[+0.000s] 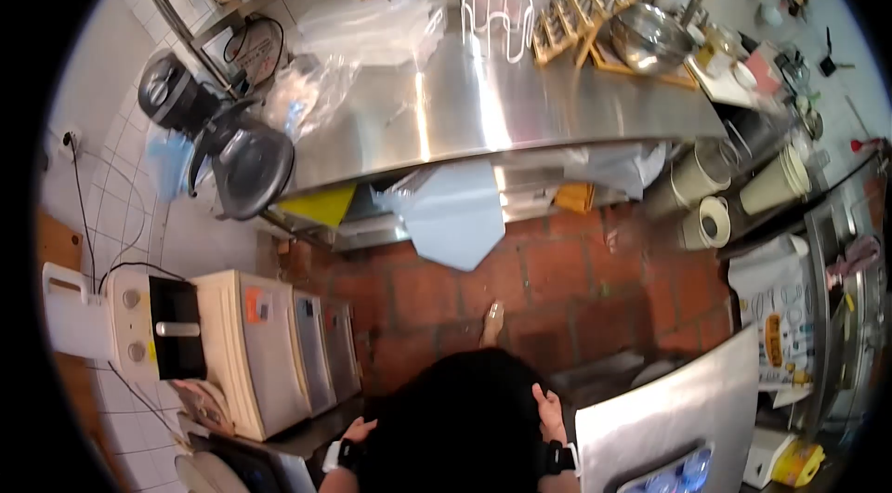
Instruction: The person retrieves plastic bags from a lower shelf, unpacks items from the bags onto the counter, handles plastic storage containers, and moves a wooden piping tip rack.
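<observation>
My right fingers (538, 391) are loosely parted and pinch nothing I can see. My left fingers (369, 425) point in toward my black clothing (455, 428); I can't tell whether they are spread or pressed together. Nearest my right is the metal surface (664, 405) just beside it, with blue-capped bottles (693, 469) at its lower edge; nearest my left is the pale drawer unit (265, 344). I see no lift or grip under way on the right, and how much is finished or left I can't judge from how things stand.

My widest room is straight ahead, over the red tile floor (548, 261), where one foot (493, 315) shows. The drawer unit's corner and the metal surface's near edge narrow my sides. Farther out, the long steel surface (390, 117) crosses the way, a grey-blue sheet (455, 214) hanging below its front edge and buckets (714, 223) standing right of it.
</observation>
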A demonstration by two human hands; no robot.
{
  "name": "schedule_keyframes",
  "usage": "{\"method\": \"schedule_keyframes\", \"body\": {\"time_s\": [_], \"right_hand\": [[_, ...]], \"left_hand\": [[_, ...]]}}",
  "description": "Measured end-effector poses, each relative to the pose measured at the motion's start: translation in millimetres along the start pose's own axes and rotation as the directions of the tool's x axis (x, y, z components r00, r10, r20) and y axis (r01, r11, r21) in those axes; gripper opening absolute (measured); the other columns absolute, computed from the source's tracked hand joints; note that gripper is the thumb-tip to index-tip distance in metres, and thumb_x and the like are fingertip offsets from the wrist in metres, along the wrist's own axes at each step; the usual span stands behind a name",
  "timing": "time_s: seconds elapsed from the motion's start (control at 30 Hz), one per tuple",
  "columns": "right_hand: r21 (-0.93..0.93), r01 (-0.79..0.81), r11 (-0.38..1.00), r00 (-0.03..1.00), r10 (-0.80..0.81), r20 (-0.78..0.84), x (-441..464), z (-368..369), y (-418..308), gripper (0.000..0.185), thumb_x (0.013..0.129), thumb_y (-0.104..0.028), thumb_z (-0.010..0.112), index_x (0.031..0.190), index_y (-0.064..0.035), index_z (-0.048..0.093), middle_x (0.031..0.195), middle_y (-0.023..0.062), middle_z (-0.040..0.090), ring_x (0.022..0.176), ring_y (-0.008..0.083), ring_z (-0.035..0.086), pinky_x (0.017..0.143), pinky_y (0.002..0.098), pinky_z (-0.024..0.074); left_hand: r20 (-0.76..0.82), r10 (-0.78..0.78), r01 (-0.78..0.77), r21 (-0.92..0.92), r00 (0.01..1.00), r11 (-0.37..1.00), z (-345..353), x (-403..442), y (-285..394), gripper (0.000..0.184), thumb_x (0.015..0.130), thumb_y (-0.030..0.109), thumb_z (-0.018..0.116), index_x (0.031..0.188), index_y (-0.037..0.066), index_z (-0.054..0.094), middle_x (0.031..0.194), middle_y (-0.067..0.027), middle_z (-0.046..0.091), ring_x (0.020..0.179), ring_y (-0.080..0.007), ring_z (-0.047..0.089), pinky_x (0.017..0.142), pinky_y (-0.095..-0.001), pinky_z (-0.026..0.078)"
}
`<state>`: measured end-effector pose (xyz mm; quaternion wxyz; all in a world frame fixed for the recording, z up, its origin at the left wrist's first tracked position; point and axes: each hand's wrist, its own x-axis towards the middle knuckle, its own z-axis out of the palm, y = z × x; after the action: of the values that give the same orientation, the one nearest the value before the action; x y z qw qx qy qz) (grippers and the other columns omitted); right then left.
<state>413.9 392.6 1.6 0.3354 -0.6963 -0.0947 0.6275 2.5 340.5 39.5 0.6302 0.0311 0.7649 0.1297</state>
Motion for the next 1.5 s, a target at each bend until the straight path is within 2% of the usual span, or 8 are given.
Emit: {"method": "schedule_keyframes", "body": {"time_s": [0.1,0.27,0.4,0.73,0.9,1.07,1.23,1.5], "right_hand": [[0.124,0.118,0.985,0.955,-0.147,0.256,49,56,-93,0.041,0.089,-0.039,0.05,0.104,-0.0008,0.059,0.092,0.0033,0.063,0.082,0.0114,0.058,0.073,0.0252,0.0462],[-0.024,0.058,0.998,0.413,-0.002,0.911,107,155,-45,0.038,0.09,-0.03,0.049,0.115,-0.0015,0.054,0.106,0.0073,0.061,0.093,0.018,0.056,0.082,0.0323,0.0432],[-0.448,0.24,0.861,0.302,0.372,0.878,143,164,-38,0.037,0.09,-0.029,0.049,0.115,-0.0025,0.054,0.107,0.0083,0.061,0.093,0.0194,0.057,0.082,0.0327,0.0438],[-0.328,0.8,0.503,-0.108,0.658,0.745,376,235,-49,0.035,0.09,-0.028,0.049,0.116,-0.005,0.054,0.108,0.0108,0.061,0.092,0.023,0.059,0.081,0.0336,0.0452],[-0.295,0.954,0.053,0.299,-0.101,0.949,402,256,-204,0.024,0.088,-0.019,0.05,0.11,-0.0089,0.058,0.101,0.0127,0.062,0.09,0.024,0.061,0.075,0.0339,0.0486],[-0.163,0.976,-0.146,0.014,-0.699,0.715,382,306,-283,0.028,0.08,-0.008,0.057,0.108,-0.0042,0.057,0.11,0.0123,0.055,0.093,0.024,0.056,0.075,0.0298,0.0476],[-0.36,0.54,-0.761,-0.449,-0.622,0.641,379,398,-357,0.053,0.077,-0.019,0.065,0.125,-0.0083,0.044,0.123,0.0173,0.044,0.112,0.0359,0.043,0.091,0.0427,0.0395],[-0.65,0.34,-0.68,0.233,-0.609,0.758,427,508,-408,0.051,0.078,-0.019,0.059,0.127,-0.0186,0.044,0.122,0.0165,0.047,0.111,0.0379,0.044,0.091,0.042,0.039]], "left_hand": [[0.43,0.218,-0.199,-0.089,0.876,0.976,37,-58,123,0.046,0.08,0.01,0.06,0.122,-0.003,0.045,0.109,-0.0135,0.059,0.097,-0.0231,0.059,0.083,-0.0348,0.047],[0.815,-0.426,-0.638,0.576,0.394,0.511,161,-30,221,0.074,0.075,0.055,0.061,0.115,-0.006,0.05,0.109,-0.0163,0.056,0.1,-0.0228,0.052,0.083,-0.0311,0.041],[0.796,-0.456,-0.825,0.528,0.398,0.202,187,22,272,0.064,0.084,0.058,0.045,0.08,-0.003,0.062,0.073,-0.014,0.06,0.069,-0.0225,0.057,0.062,-0.0367,0.042],[0.915,-0.266,-0.926,0.349,0.302,0.147,187,349,288,0.042,0.09,0.034,0.047,0.118,0.002,0.049,0.111,-0.0181,0.055,0.101,-0.0285,0.054,0.085,-0.0357,0.043],[0.744,0.667,-0.976,0.11,-0.045,-0.189,172,341,390,0.027,0.085,0.019,0.054,0.108,0.004,0.052,0.099,-0.0127,0.057,0.091,-0.029,0.057,0.079,-0.0366,0.046],[0.463,0.763,-0.521,0.557,-0.451,-0.646,136,262,449,0.043,0.071,0.018,0.068,0.111,0.011,0.054,0.109,-0.0104,0.053,0.1,-0.0264,0.053,0.087,-0.0388,0.041],[0.312,0.931,-0.156,0.927,-0.187,-0.342,120,261,488,0.081,0.061,0.048,0.071,0.128,0.015,0.04,0.131,-0.0158,0.038,0.122,-0.0352,0.034,0.096,-0.0524,0.03],[0.254,0.95,-0.19,0.939,-0.183,-0.288,128,301,482,0.082,0.062,0.042,0.068,0.132,0.014,0.035,0.131,-0.0196,0.038,0.121,-0.0401,0.035,0.094,-0.0592,0.029]]}}
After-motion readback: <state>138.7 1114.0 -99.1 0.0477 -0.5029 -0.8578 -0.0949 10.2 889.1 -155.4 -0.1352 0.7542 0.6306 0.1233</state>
